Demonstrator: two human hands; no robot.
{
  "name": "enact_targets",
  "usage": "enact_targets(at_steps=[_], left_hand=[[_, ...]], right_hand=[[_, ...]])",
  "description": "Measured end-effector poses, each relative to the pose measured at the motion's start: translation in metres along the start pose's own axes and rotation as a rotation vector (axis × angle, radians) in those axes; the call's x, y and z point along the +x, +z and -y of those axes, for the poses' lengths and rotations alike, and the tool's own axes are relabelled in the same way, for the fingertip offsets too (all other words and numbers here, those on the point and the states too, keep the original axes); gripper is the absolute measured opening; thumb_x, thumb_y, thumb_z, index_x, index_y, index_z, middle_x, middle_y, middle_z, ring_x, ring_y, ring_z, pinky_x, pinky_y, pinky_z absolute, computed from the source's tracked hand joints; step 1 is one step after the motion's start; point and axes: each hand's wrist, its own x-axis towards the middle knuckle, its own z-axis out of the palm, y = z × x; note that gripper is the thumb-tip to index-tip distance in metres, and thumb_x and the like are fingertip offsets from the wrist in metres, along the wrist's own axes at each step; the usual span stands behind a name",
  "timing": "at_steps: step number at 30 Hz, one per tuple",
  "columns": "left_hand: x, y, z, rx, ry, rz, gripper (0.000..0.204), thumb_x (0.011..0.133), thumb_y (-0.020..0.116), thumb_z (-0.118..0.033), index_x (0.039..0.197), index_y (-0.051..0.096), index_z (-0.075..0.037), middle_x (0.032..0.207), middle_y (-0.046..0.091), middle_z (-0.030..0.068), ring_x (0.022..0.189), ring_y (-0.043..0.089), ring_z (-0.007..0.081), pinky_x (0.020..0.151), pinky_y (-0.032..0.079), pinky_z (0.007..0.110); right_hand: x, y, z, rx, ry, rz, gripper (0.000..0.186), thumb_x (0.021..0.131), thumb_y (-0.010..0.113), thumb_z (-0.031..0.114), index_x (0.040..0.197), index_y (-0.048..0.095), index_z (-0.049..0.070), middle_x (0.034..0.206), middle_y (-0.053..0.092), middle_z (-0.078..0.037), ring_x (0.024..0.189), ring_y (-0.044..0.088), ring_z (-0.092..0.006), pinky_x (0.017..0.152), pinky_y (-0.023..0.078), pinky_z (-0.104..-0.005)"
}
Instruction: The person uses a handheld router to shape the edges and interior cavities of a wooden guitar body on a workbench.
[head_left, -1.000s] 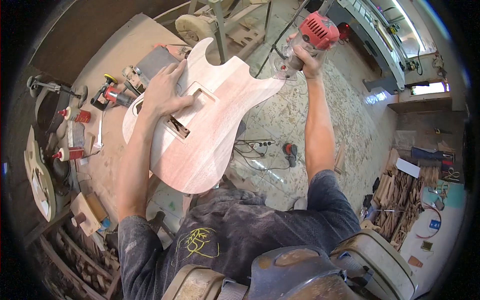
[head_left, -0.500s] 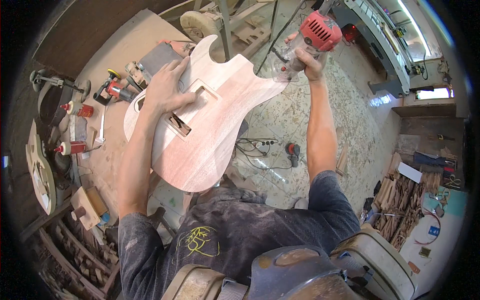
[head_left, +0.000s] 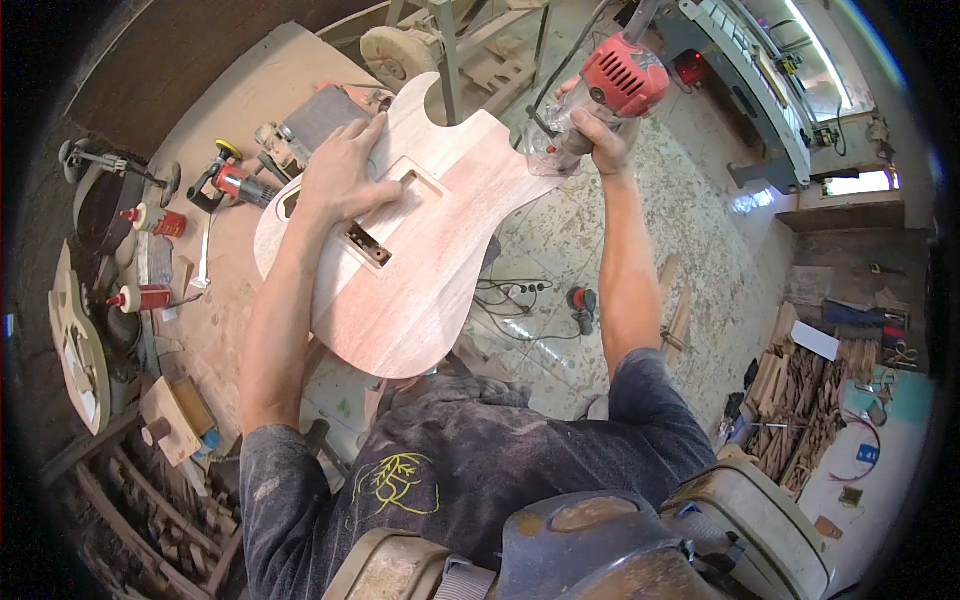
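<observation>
A pale wooden guitar body (head_left: 410, 300) lies at the bench's edge, with a double-cutaway outline and recessed rectangular cavities (head_left: 368, 241). My left hand (head_left: 340, 175) rests on its upper-left part, fingers stretched out toward the far edge and thumb beside the upper cavity. My right hand (head_left: 600, 140) grips a red-topped router (head_left: 625, 80) at the body's right horn, where its clear base meets the wood.
The bench (head_left: 210, 130) holds a red-and-black power tool (head_left: 240, 185), glue bottles (head_left: 140, 298) and a grey-topped machine (head_left: 325, 120); another guitar body (head_left: 80, 370) stands far left. A red-and-black tool (head_left: 582, 310) and cables lie on the floor. Stacked wood offcuts (head_left: 790, 420) are at right.
The router and my right hand have shifted slightly left over the last second. The guitar body and my left hand have moved a little right and upward in view.
</observation>
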Motion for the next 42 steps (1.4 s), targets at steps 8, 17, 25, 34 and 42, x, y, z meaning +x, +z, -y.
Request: enact_targets(at_steps=[8, 17, 25, 34, 42], left_hand=[[0.002, 0.001, 0.001, -0.011, 0.058, -0.049, 0.1, 0.057, 0.069, -0.045, 0.141, 0.052, 0.004, 0.126, 0.062, 0.0219, 0.115, 0.06, 0.0372, 0.102, 0.048, 0.042], [0.004, 0.002, 0.009, 0.003, 0.091, 0.01, 0.106, 0.054, 0.071, -0.046, 0.143, 0.05, 0.007, 0.125, 0.062, 0.0224, 0.116, 0.059, 0.0398, 0.103, 0.048, 0.042], [0.031, 0.002, 0.005, -0.117, 0.281, 0.135, 0.105, 0.053, 0.077, -0.036, 0.146, 0.048, 0.005, 0.137, 0.058, 0.0261, 0.129, 0.054, 0.0401, 0.112, 0.041, 0.042], [0.063, 0.016, -0.058, -0.144, 0.554, 0.442, 0.097, 0.051, 0.07, -0.019, 0.145, 0.054, -0.008, 0.137, 0.06, 0.0198, 0.13, 0.051, 0.0375, 0.117, 0.037, 0.044], [0.05, 0.031, -0.052, -0.033, 0.602, 0.309, 0.098, 0.055, 0.068, -0.023, 0.151, 0.049, -0.015, 0.148, 0.051, 0.0174, 0.15, 0.031, 0.0371, 0.126, 0.015, 0.054]], right_hand=[[-0.003, 0.039, 0.0, -0.1, -0.021, -0.031, 0.052, 0.074, 0.079, 0.017, 0.119, 0.06, 0.001, 0.104, 0.07, -0.011, 0.094, 0.068, -0.0204, 0.085, 0.055, -0.0357], [0.044, 0.043, 0.029, -0.14, -0.328, -0.308, 0.062, 0.069, 0.086, 0.019, 0.121, 0.057, 0.001, 0.103, 0.069, -0.009, 0.092, 0.068, -0.0179, 0.082, 0.054, -0.0333], [0.033, -0.015, 0.121, -0.173, -0.472, -0.527, 0.046, 0.075, 0.08, 0.015, 0.114, 0.06, 0.001, 0.097, 0.069, -0.009, 0.085, 0.068, -0.0181, 0.078, 0.055, -0.0325], [-0.068, -0.042, 0.177, -0.185, -0.505, -0.605, 0.027, 0.082, 0.072, 0.009, 0.106, 0.063, 0.002, 0.089, 0.069, -0.009, 0.076, 0.068, -0.0182, 0.071, 0.056, -0.0315], [-0.101, -0.056, 0.148, -0.164, -0.304, -0.651, 0.021, 0.083, 0.071, 0.005, 0.103, 0.063, 0.003, 0.083, 0.066, -0.004, 0.069, 0.064, -0.0143, 0.065, 0.053, -0.0288]])
